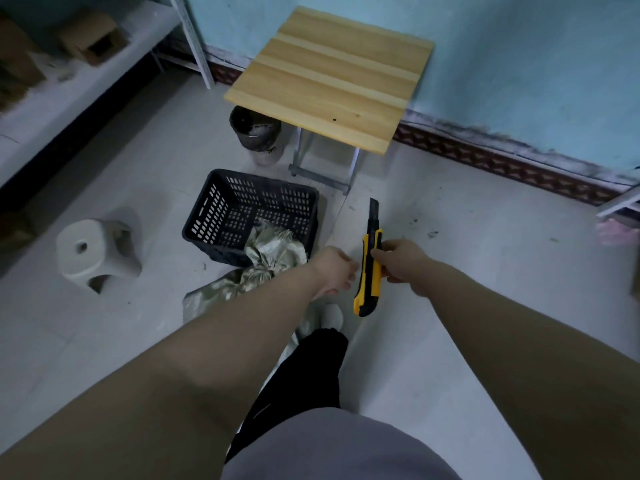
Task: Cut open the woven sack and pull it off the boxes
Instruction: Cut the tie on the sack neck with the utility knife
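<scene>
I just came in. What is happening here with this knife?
A person stands over a woven sack that lies crumpled on the floor, its top bunched against the near corner of a black crate. The right hand grips a yellow and black utility knife with the blade extended, pointing away from the body. The left hand is close beside the knife handle, holding nothing. I can see no cut in the sack and no boxes.
</scene>
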